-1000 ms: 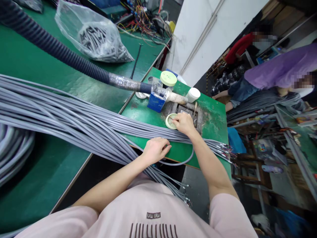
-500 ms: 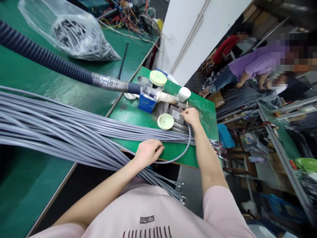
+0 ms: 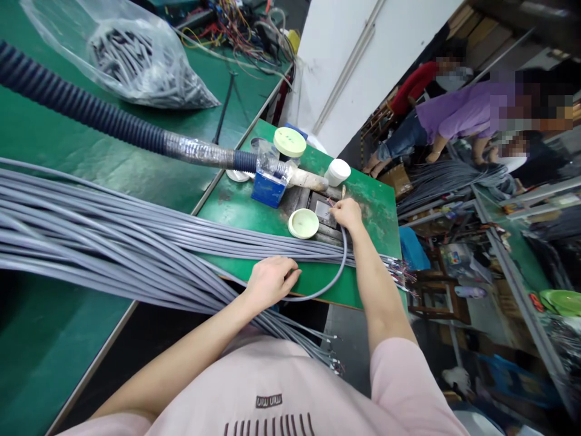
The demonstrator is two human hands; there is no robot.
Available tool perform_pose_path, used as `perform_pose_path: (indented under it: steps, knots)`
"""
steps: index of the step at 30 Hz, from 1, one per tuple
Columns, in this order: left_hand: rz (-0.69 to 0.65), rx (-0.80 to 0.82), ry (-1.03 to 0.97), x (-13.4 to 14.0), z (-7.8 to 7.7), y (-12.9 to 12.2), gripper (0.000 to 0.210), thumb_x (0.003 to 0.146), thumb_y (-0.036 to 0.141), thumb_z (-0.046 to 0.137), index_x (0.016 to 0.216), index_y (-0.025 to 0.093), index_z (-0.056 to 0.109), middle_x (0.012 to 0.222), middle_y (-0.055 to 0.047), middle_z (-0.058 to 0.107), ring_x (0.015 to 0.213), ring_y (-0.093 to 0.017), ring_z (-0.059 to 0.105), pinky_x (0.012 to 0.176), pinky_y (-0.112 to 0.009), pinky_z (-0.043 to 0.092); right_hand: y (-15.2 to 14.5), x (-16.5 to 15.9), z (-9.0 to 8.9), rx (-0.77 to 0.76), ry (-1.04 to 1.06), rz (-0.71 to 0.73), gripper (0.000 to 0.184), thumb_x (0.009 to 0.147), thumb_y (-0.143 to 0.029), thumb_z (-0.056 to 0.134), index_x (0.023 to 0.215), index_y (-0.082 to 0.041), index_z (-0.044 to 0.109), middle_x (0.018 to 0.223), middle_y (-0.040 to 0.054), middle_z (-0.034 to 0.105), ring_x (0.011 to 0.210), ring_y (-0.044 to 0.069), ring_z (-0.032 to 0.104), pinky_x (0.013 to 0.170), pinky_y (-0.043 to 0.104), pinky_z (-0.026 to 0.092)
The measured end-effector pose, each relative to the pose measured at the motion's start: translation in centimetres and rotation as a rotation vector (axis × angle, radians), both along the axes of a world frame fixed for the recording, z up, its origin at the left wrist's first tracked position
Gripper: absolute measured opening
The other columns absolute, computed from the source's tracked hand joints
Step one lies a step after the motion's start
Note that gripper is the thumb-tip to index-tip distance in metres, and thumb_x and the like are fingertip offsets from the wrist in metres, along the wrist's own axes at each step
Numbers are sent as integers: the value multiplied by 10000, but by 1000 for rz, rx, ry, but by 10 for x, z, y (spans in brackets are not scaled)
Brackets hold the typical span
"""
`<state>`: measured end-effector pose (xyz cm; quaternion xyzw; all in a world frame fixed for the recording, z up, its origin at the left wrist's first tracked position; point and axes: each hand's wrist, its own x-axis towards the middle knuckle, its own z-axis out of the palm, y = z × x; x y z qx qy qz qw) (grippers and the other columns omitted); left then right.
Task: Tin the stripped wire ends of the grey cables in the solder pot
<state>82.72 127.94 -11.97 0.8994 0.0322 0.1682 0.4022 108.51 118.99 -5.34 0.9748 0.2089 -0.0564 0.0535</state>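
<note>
The right hand point(image 3: 347, 215) has its grip closed on one gray cable point(image 3: 338, 275), close to the cable's end. That end is past the middle of the small green counter point(image 3: 381, 209), above the shiny square point(image 3: 322, 209). Its thin wires point(image 3: 330, 203) stick out bare of the gray skin, so that part looks done. I can't tell if the wires touch the square, so this cable's turn seems not over. The left hand point(image 3: 272, 281) lies near the counter's front edge with bent fingers; I can't tell if it pinches the cable, which goes under it.

A big bundle point(image 3: 263, 242) reaches the front right corner, with thin wires showing at its tips. A smaller bunch point(image 3: 299, 333) hangs past the front edge. I can't tell which have had their turn. The pale bowl point(image 3: 295, 231) sits beside the square.
</note>
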Motion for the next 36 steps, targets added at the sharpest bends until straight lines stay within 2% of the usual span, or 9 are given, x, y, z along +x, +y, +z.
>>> perform_pose_path:
  steps: [10,22,25,29,31,32,34,36]
  knots:
    - [7,11,2,0,0,0,182,889,316,514,795,206,623,658,-2,624,649,-151,565,636,-272,382,-4,3,4,19,-19,12,248,786,-344,598,869,-191,773,957,112,734,938,251,668,792,298,475]
    - [13,7,-7,0,-2,-1,182,889,317,510,802,210,629,660,-3,624,659,-152,571,648,-269,392,-2,1,-2,27,2,-9,227,761,-332,604,823,-188,768,919,104,738,898,231,661,754,277,455]
    - [16,-11,3,0,-2,-1,188,888,315,510,797,206,633,668,-5,628,657,-149,567,651,-268,391,-11,-6,10,139,-10,9,231,747,-345,603,723,-165,747,758,75,714,768,206,642,680,270,430]
    - [18,-66,1,-1,-1,0,193,879,317,520,783,203,642,651,-3,616,645,-144,551,651,-269,388,-35,-47,34,541,7,122,269,729,-348,599,539,-160,629,526,-5,547,558,133,510,575,257,367]
    - [36,-192,-17,0,0,-2,187,863,317,541,763,201,649,636,1,601,625,-133,531,638,-263,388,-47,-78,43,746,35,167,289,728,-349,616,507,-170,567,512,-29,481,530,114,450,554,256,345]
    - [50,-310,-30,1,1,-4,176,849,322,562,761,199,652,629,4,592,607,-124,517,622,-257,389,-52,-95,45,834,52,172,295,733,-342,628,505,-173,549,519,-34,459,534,111,436,553,257,342]
    - [55,-653,-51,5,5,-12,149,801,333,624,800,188,659,637,8,593,585,-110,503,592,-242,399,-58,-127,44,994,106,159,293,751,-320,643,518,-178,537,546,-36,442,552,109,426,565,260,349]
    - [2,-1052,-60,11,11,-25,222,726,332,703,877,176,656,692,1,625,612,-107,532,588,-232,424,-62,-152,38,1102,164,128,274,765,-312,653,547,-182,551,570,-34,446,564,110,424,570,261,359]
